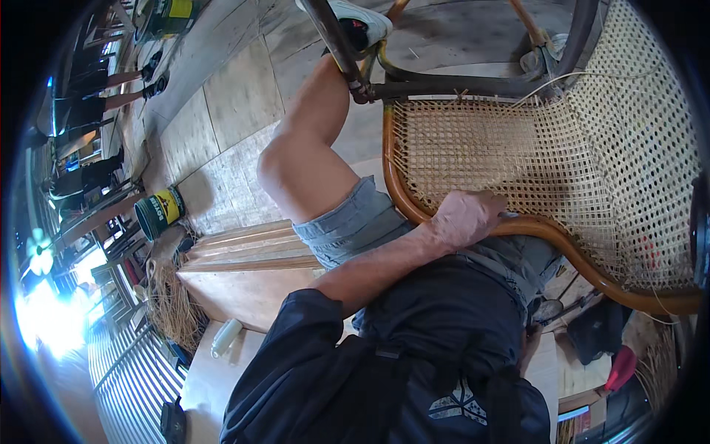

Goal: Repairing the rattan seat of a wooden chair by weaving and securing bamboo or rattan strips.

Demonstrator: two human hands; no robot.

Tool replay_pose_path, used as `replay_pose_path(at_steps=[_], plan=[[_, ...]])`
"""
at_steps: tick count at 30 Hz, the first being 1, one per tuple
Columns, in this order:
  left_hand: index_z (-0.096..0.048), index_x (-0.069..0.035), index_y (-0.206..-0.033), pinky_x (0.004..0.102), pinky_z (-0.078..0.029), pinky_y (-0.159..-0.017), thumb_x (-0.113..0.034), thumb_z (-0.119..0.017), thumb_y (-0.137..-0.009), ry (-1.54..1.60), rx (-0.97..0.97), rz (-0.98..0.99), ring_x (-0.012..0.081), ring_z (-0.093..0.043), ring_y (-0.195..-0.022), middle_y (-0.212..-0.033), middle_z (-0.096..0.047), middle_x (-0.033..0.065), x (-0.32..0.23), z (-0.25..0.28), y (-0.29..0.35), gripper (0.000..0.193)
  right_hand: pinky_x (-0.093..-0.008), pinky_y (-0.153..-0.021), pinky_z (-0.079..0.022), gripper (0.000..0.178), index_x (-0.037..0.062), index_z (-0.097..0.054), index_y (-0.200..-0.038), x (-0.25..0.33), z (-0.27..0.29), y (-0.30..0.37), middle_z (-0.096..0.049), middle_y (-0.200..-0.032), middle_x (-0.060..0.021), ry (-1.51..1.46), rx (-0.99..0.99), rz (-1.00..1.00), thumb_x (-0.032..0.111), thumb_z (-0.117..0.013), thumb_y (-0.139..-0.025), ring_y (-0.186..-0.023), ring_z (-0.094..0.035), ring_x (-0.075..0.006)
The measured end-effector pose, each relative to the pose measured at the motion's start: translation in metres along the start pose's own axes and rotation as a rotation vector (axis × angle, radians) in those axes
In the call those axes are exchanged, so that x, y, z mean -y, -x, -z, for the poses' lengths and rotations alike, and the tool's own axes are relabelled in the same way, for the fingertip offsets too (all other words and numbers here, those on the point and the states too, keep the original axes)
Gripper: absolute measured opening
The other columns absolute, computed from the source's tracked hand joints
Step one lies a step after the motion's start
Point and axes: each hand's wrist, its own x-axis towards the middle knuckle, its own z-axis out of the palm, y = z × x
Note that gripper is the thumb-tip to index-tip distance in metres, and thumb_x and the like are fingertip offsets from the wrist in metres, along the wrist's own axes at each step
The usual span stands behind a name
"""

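A rattan chair lies across my lap, its woven cane seat (481,144) facing up and its cane back panel (643,126) rising at the right. My left hand (470,218) is closed over the chair's curved brown frame (543,226), fingers curled at the edge of the weave. Something small and pale shows beside those fingers, too little of it to name. From the upper right corner of the seat a loose cane strand (569,75) trails over the weave. My right hand is out of sight; only a sliver of skin shows beside my shirt at the lower right.
Dark chair legs (451,89) stick out over the wooden floor (244,96). To the left are a wooden bench (244,251), a dark green bucket (159,212) and a bundle of cane strands (174,303). People stand at the far left. A red object (620,368) lies lower right.
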Motion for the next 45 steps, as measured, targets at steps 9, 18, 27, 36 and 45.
replay_pose_path(at_steps=[9, 18, 27, 36, 45], plan=[[-0.067, -0.008, -0.088, 0.0403, -0.050, -0.063, -0.030, -0.058, -0.084, 0.062, -0.052, 0.146, 0.0329, -0.063, -0.068, -0.077, -0.064, 0.0155, 0.080, 0.035, -0.133, 0.024, -0.0275, -0.063, -0.044, 0.018, 0.0010, -0.056, -0.092, 0.238, 0.041, -0.035, -0.057, -0.076, -0.0041, -0.218, 0.370, -0.172, 0.013, -0.059, -0.079, -0.068, -0.056, -0.0134], [-0.064, -0.009, -0.097, 0.0415, -0.049, -0.081, -0.034, -0.061, -0.080, -0.131, 0.148, 0.100, 0.0305, -0.062, -0.092, -0.097, -0.065, 0.0138, 0.106, -0.006, -0.227, 0.031, -0.0313, -0.057, -0.044, 0.042, -0.0007, -0.052, -0.090, 0.334, -0.022, -0.162, -0.057, -0.067, -0.0085, 0.258, 0.560, -0.115, 0.041, -0.047, -0.089, -0.061, -0.058, -0.0176], [-0.062, -0.008, -0.100, 0.0397, -0.050, -0.079, -0.039, -0.063, -0.079, -0.012, 0.218, 0.026, 0.0291, -0.063, -0.093, -0.097, -0.065, 0.0144, 0.107, -0.033, -0.270, 0.037, -0.0362, -0.053, -0.044, 0.053, -0.0034, -0.055, -0.071, 0.386, -0.096, -0.280, -0.054, -0.055, -0.0116, 0.529, 0.555, -0.057, 0.044, -0.044, -0.092, -0.050, -0.055, -0.0219], [-0.062, -0.007, -0.099, 0.0392, -0.050, -0.078, -0.038, -0.060, -0.081, -0.069, 0.216, 0.046, 0.0304, -0.063, -0.091, -0.092, -0.065, 0.0158, 0.105, -0.036, -0.267, 0.036, -0.0420, -0.058, -0.047, 0.057, -0.0085, -0.059, -0.080, 0.394, -0.101, -0.299, -0.056, -0.057, -0.0175, 0.688, 0.631, 0.061, 0.045, -0.043, -0.092, -0.051, -0.060, -0.0291], [-0.064, -0.005, -0.092, 0.0441, -0.047, -0.074, -0.026, -0.058, -0.080, 0.323, 0.099, 0.121, 0.0371, -0.060, -0.084, -0.085, -0.063, 0.0206, 0.129, -0.035, -0.269, 0.025, -0.0430, -0.064, -0.049, 0.062, -0.0098, -0.058, -0.077, 0.407, -0.110, -0.300, -0.059, -0.062, -0.0206, 0.765, 0.547, -0.070, 0.049, -0.044, -0.090, -0.054, -0.062, -0.0311]])
